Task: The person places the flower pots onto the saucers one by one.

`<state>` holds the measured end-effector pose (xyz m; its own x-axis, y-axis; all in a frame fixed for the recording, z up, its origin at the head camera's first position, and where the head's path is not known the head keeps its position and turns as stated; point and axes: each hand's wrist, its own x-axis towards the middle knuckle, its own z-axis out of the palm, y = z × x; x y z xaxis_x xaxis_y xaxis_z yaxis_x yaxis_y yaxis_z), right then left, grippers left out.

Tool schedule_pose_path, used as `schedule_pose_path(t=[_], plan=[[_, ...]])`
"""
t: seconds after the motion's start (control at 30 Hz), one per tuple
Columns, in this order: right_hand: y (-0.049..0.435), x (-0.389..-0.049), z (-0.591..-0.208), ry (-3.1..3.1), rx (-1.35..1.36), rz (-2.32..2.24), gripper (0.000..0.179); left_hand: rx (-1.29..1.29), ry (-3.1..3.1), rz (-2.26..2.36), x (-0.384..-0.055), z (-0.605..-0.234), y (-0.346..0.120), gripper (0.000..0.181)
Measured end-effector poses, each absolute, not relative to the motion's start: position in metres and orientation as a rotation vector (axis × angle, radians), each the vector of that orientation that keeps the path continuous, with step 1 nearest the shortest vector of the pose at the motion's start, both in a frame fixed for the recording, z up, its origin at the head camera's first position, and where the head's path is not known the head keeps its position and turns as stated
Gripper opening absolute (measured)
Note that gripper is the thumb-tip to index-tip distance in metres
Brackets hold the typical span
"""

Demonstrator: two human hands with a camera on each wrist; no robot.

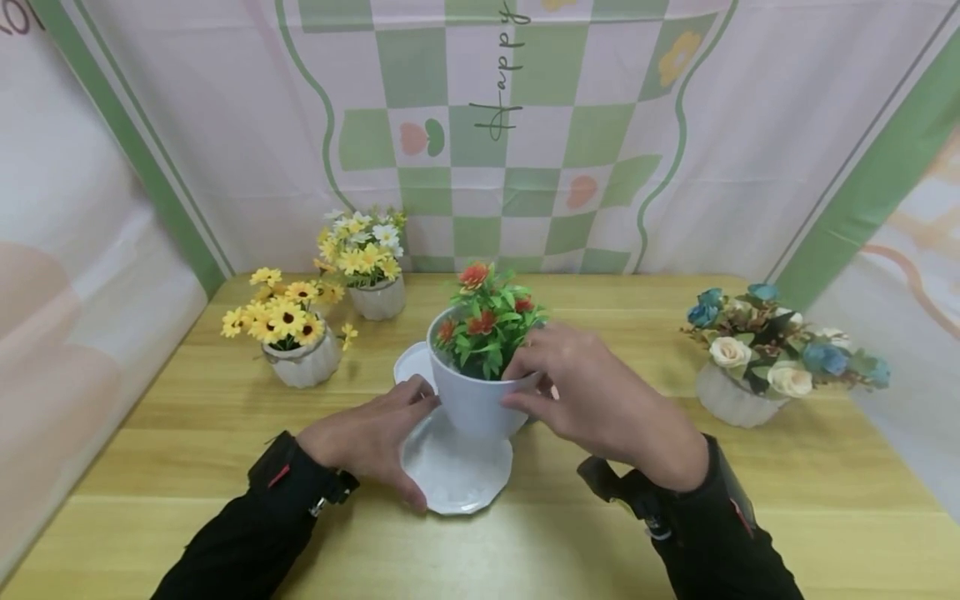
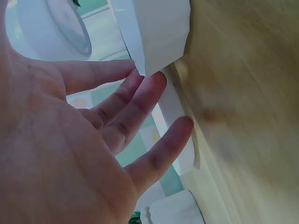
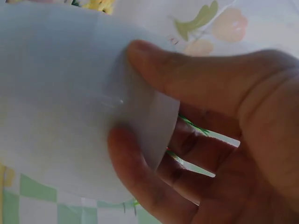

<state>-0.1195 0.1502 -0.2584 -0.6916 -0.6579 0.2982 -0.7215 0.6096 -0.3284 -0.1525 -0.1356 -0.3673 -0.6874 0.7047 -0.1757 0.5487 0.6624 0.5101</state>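
Note:
My right hand [image 1: 596, 396] grips a white flowerpot [image 1: 472, 400] at its right rim, thumb outside and fingers over the edge. Red flowers with green leaves [image 1: 487, 329] fill it. In the left wrist view, the pot's underside [image 2: 70, 28] is lifted above a white faceted saucer [image 2: 161, 32]. That saucer [image 1: 453, 479] lies on the table, partly covered by the pot in the head view. Along its left edge spreads my left hand [image 1: 375, 433], its nearly straight fingertips right at the rim. In the right wrist view, the pot wall [image 3: 65, 102] fills much of the picture.
Behind the pot, another white saucer [image 1: 411, 365] shows in part. To the left stand a pot of yellow flowers [image 1: 303, 362] and one of yellow and white daisies [image 1: 378, 298]. Blue and cream roses in a white pot [image 1: 738, 396] stand at right. A printed cloth [image 1: 517, 192] hangs behind.

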Motion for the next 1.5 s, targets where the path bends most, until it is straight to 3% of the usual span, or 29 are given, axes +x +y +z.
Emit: schedule_pose_path(t=[0.3, 0.53, 0.9, 1.1, 1.5], plan=[[0.135, -0.108, -0.265, -2.629, 1.398, 0.624, 0.014, 0.957, 2.411, 0.790, -0.159, -0.368, -0.145, 0.142], [0.125, -0.105, -0.272, -2.723, 1.451, 0.604, 0.015, 1.028, 2.228, 1.036, -0.165, -0.373, -0.152, 0.130], [0.120, -0.105, -0.279, -2.804, 1.456, 0.579, 0.020, 1.064, 2.155, 1.064, -0.175, -0.375, -0.154, 0.117], [0.120, -0.107, -0.283, -2.828, 1.468, 0.582, 0.024, 1.136, 2.129, 1.072, -0.180, -0.378, -0.154, 0.118], [0.124, -0.103, -0.275, -2.934, 1.277, 0.453, 0.011, 1.098, 2.156, 1.062, -0.179, -0.376, -0.156, 0.123]])
